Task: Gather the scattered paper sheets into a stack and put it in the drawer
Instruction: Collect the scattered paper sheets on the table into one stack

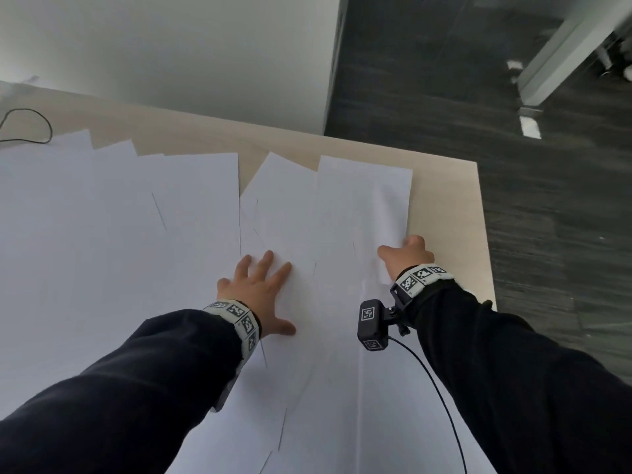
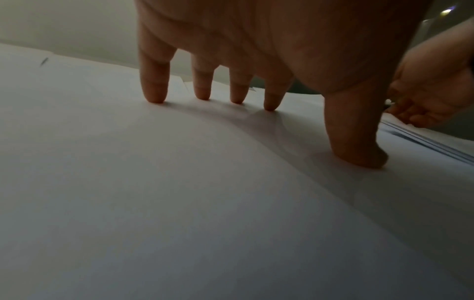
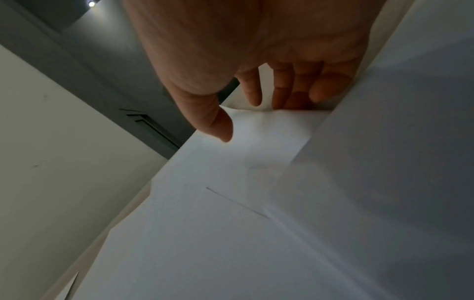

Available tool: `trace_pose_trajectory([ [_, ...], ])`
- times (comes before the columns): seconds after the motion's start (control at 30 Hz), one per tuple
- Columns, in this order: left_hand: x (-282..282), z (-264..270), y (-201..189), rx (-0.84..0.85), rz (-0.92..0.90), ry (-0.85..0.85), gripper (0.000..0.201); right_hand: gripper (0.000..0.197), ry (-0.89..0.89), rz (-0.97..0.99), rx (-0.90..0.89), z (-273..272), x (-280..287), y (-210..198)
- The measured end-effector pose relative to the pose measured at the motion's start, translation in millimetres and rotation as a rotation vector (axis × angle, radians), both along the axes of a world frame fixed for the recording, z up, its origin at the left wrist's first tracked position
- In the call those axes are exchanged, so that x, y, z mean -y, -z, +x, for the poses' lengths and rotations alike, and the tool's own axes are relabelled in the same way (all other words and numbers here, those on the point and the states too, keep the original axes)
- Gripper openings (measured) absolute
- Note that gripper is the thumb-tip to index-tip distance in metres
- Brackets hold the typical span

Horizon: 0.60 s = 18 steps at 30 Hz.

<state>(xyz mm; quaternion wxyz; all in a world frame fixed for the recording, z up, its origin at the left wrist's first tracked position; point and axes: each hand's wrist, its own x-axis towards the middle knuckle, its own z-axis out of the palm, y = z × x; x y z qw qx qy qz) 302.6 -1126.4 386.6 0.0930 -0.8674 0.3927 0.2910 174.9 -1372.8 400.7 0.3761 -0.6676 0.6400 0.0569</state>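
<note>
Several white paper sheets (image 1: 359,206) lie overlapping across the beige table (image 1: 444,206), and more sheets (image 1: 119,217) fan out to the left. My left hand (image 1: 263,289) lies flat with spread fingers and presses down on the middle sheets (image 2: 179,182); its fingertips (image 2: 269,105) and thumb touch the paper. My right hand (image 1: 407,254) pinches the right edge of the sheets (image 3: 256,203), thumb (image 3: 220,125) on top and fingers curled underneath. A few stacked edges are lifted there. No drawer is in view.
The table's right edge (image 1: 484,234) runs just beyond my right hand, with dark floor (image 1: 547,217) past it. A white wall (image 1: 171,46) stands behind the table. A black cable (image 1: 27,126) loops at the far left. A wrist camera (image 1: 372,325) hangs under my right wrist.
</note>
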Motion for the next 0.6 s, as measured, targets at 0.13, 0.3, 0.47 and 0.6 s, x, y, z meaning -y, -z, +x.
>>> trace_pose_trajectory([
  [0.13, -5.4, 0.4, 3.9, 0.014, -0.027, 0.013, 0.119, 0.054, 0.133, 0.059, 0.178, 11.0, 4.6, 5.9],
  [0.3, -14.6, -2.5, 10.5, -0.002, -0.082, -0.007, 0.115, 0.032, 0.186, 0.01, 0.359, 4.9, 11.5, 3.2],
  [0.47, -23.0, -4.9, 13.7, -0.021, -0.111, -0.031, 0.11, 0.007, 0.087, -0.156, 0.314, -12.3, 10.6, 1.6],
  [0.6, -21.4, -5.3, 11.7, -0.025, -0.107, -0.061, 0.11, 0.009, 0.317, -0.288, 0.499, -18.1, 17.8, -21.9],
])
